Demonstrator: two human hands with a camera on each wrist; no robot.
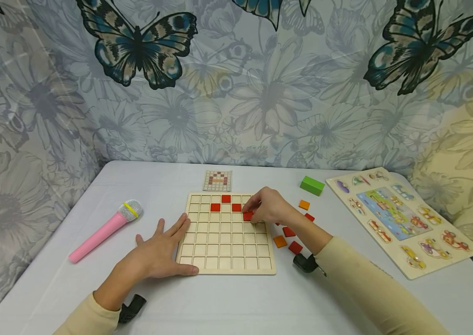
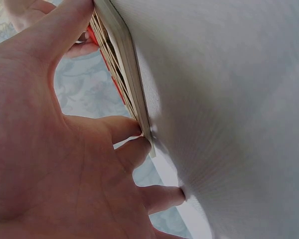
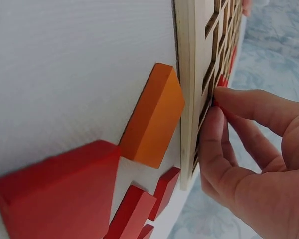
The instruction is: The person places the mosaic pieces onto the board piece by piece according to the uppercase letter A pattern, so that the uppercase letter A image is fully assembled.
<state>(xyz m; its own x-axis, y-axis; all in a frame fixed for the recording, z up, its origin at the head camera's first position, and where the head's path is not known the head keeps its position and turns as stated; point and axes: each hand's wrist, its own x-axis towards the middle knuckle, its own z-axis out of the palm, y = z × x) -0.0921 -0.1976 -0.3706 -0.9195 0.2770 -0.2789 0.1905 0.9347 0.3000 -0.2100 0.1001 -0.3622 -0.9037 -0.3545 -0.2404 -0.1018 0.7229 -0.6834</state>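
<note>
A wooden grid board (image 1: 224, 251) lies flat on the table. Three red tiles (image 1: 226, 198) sit in squares of its two top rows. At the board's right side, my right hand (image 1: 270, 204) pinches another red square tile (image 1: 247, 216) between thumb and fingers, right at a square in the third row. My left hand (image 1: 152, 257) is spread out beside the board, its thumb at the lower left corner and its fingertips along the left edge. In the left wrist view, fingertips (image 2: 134, 149) touch the board's side (image 2: 134, 74).
Loose red (image 1: 296, 247) and orange (image 1: 280, 241) tiles lie right of the board, below my right forearm. Behind it lies a small pattern card (image 1: 217, 180). A pink toy microphone (image 1: 102, 235) is left; a green block (image 1: 312, 185) and a picture puzzle board (image 1: 403, 218) are right.
</note>
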